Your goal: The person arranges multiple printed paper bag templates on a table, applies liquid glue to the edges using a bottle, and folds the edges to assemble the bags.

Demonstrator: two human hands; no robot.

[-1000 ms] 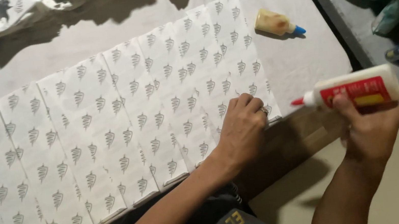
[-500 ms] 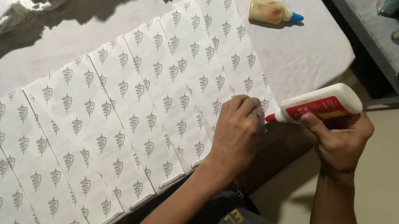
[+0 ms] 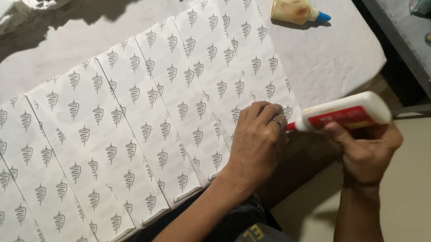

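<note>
- White paper sheets [image 3: 119, 145], printed with grey cone shapes, lie overlapped in a row across the table [image 3: 330, 61].
- Left hand [image 3: 256, 140] rests knuckles-up on their right end, fingers curled, seemingly gripping nothing.
- Right hand [image 3: 366, 148] grasps a white, red-labelled glue bottle [image 3: 345, 113], tip beside the left fingers.
- Yellowish small bottle [image 3: 298, 10] lies apart.

The left hand [image 3: 257, 140] sits just right of the frame's centre, palm down, knuckles raised and fingers [image 3: 267, 113] curled under, its forearm running down to the lower middle. The right hand [image 3: 366, 148] is at lower right, fingers wrapped in a closed grip, forearm dropping straight to the bottom edge.
</note>
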